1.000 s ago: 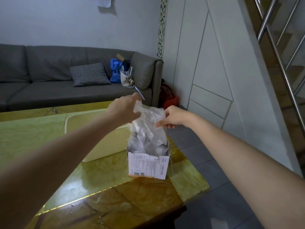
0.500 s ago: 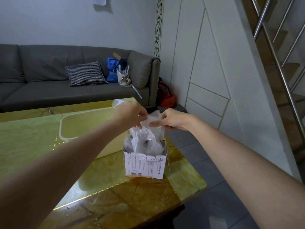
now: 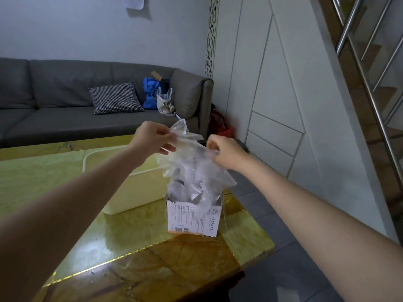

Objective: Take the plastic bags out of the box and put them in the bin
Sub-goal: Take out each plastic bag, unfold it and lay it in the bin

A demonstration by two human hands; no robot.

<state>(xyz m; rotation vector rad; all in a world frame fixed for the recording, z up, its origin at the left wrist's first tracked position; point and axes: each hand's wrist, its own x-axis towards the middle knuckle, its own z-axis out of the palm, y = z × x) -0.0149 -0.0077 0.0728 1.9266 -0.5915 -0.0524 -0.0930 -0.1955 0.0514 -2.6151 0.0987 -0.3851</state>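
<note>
A small white printed cardboard box [image 3: 193,219] stands upright near the table's right edge, stuffed with clear crumpled plastic bags. One clear plastic bag [image 3: 192,162] is stretched above the box, its lower part still trailing into the opening. My left hand [image 3: 153,140] pinches the bag's upper left corner. My right hand [image 3: 220,152] grips its right side. A cream-white rectangular bin [image 3: 135,192] sits on the table just left of and behind the box, partly hidden by my left forearm.
The glossy yellow-green and brown table [image 3: 130,247] ends just right of the box, with grey floor tiles [image 3: 272,214] beyond. A grey sofa [image 3: 65,101] with a checked pillow and bags stands behind. White wall panels and a stair rail rise on the right.
Both hands have lifted and spread apart, pulling the clear bag higher and wider above the box. My left hand has moved up and left.
</note>
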